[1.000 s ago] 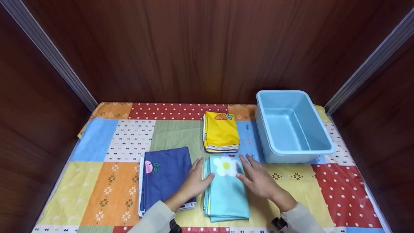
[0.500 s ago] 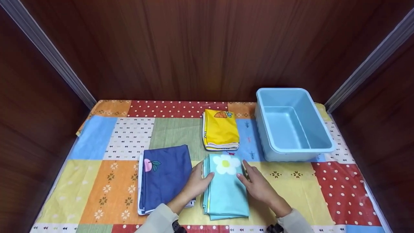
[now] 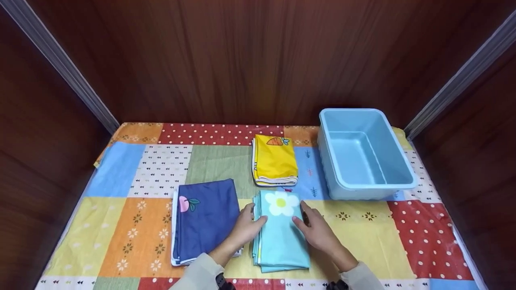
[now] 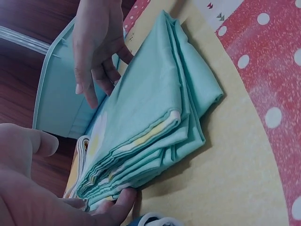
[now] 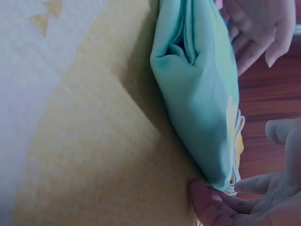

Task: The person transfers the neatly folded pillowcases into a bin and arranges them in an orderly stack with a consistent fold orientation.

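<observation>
A folded teal cloth (image 3: 282, 237) with a white flower print lies between my two hands. Its layered folds show in the left wrist view. At its left side is my left hand (image 3: 246, 225); the fingers (image 4: 123, 203) touch the lower layers while the thumb stays raised off the top. On the opposite side, my right hand (image 3: 318, 229) has its fingertips (image 5: 202, 190) low beside the edge, thumb apart from the cloth. Whether those right fingertips reach under it, I cannot tell. Neither hand grips the cloth.
A folded navy cloth (image 3: 207, 221) lies left of my left hand. Beyond the teal cloth is a folded yellow cloth (image 3: 276, 159) with a carrot print. At the back right stands a light blue bin (image 3: 334, 177). A patchwork tablecloth (image 3: 157, 237) covers the table; wood-grain panels (image 3: 217, 60) surround it.
Both hands have come closer to the teal cloth, fingers lowering from above its edges to its sides. The whole view has shifted slightly. The cloths and bin have stayed in place.
</observation>
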A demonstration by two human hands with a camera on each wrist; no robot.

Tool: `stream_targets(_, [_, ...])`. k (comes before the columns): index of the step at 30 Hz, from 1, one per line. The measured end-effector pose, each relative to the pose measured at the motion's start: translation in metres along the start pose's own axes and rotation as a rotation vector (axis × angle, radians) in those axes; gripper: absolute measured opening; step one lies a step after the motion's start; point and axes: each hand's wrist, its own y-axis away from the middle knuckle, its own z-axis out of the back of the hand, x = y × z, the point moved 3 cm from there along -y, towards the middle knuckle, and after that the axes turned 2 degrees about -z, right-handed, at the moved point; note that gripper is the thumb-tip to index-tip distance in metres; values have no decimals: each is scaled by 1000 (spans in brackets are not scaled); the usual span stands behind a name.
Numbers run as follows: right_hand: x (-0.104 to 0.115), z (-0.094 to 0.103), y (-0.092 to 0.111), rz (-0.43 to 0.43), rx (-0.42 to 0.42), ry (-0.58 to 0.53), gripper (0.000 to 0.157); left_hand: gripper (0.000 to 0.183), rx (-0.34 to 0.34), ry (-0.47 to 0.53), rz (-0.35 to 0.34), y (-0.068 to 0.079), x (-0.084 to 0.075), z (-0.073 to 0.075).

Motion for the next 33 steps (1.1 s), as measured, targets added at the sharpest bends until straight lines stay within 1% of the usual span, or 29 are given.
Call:
stream_targets(6, [3,-2,1,-11,5,-44,66,67,-34,-11,-3,-2,1,-2])
stream_targets(9, [5,-2,1,-20,10,-77,65,65,-43,-2,-3,-3,2,-3])
stream_targets(11, [4,-2,0,-35,11,-105,64,64,-48,14,-16,-4,3,-3])
stream_targets(16, [2,-3,-1,-51,-2,-201,61,64,-53,78,-47,-6,6,-2])
stream_targets(17, [2,-3,-1,-50,-7,-224,60,64,-51,100,-54,-6,7,-2])
stream_targets(20, [1,-3,-1,-55,-28,-273,59,65,-44,173,-49,-8,10,-1])
stream_targets(23, [1,-2,-1,-65,-44,-294,60,66,-36,244,-29,-11,11,0])
stream_targets(25, [1,-2,-1,-76,-50,-296,61,69,-37,263,-7,-13,12,1])
stream_targets(27, [0,-2,-1,-80,-55,-302,62,73,-34,277,0,-14,12,1])
stream_targets(29, [-1,-2,-1,-82,-58,-305,63,76,-32,295,3,-15,11,0])
stream_targets(33, [-1,-2,-1,-101,-65,-306,62,73,-18,343,-12,-17,11,-3])
